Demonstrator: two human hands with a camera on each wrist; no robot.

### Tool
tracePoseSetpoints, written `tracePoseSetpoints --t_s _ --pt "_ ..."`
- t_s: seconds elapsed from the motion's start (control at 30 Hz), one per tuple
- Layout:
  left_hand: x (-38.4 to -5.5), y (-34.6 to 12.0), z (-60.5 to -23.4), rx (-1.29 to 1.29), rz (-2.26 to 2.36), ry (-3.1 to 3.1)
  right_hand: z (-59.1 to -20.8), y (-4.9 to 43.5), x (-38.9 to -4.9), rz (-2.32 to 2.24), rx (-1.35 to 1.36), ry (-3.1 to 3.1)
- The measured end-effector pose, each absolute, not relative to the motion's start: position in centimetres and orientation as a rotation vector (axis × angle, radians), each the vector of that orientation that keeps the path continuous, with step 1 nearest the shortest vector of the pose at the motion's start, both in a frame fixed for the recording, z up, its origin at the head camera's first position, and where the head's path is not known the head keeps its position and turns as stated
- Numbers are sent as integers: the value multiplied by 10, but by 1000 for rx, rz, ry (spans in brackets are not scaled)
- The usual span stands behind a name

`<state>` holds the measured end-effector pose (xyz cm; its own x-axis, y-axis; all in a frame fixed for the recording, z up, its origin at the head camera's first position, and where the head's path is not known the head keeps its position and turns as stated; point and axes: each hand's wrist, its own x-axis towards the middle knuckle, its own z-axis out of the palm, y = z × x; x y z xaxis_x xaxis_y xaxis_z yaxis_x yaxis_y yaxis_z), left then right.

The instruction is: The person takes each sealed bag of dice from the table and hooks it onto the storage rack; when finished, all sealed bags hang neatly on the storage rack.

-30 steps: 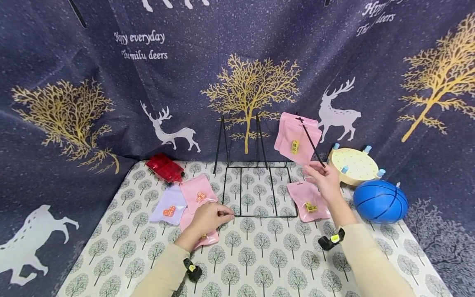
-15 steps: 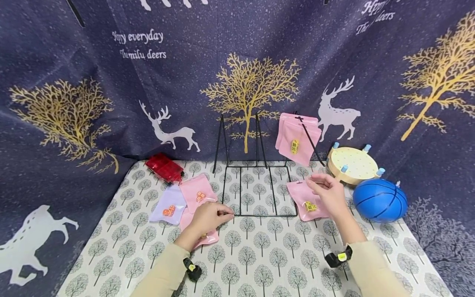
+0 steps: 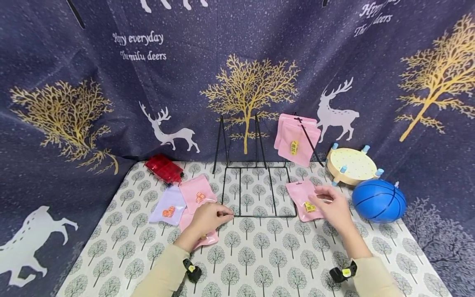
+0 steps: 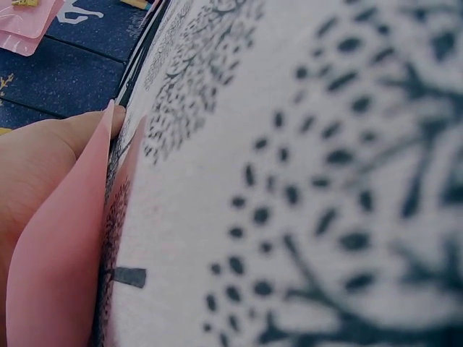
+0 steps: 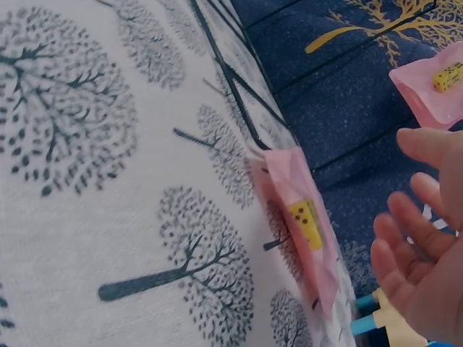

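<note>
A black wire rack stands mid-table; my left hand is at its front left corner, finger and thumb pinching the base wire. Under that hand, a pink zip bag is partly covered; the left wrist view shows the bag beside the fingers. My right hand hovers over another pink zip bag holding yellow dice. In the right wrist view that hand has loose fingers, apart from the bag. Pink bags with yellow dice hang from the rack's right hook.
Left of the rack lie a purple bag and a pink bag, both with orange dice. Behind them is a red toy car. At right are a cream round stool-like piece with blue-tipped legs and a blue ball.
My right hand has left the tip of the right hook and come down toward the pink bag on the table. The hanging bags stay on the hook. My left hand has not moved.
</note>
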<state>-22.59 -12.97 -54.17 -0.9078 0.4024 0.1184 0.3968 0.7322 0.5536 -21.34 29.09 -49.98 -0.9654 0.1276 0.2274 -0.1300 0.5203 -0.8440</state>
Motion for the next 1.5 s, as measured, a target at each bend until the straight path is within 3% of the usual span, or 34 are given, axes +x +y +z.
tracePoseSetpoints --t_s 0.4,0.73,1.5 --pt "-225 -131 -542 686 941 2912 -509 293 -216 1137 -183 -2789" --pt "-227 -131 -546 689 927 2928 -519 291 -223 976 -168 -2921" --pt "-226 -131 -545 675 936 2918 -514 295 -219 1150 -233 -2879"
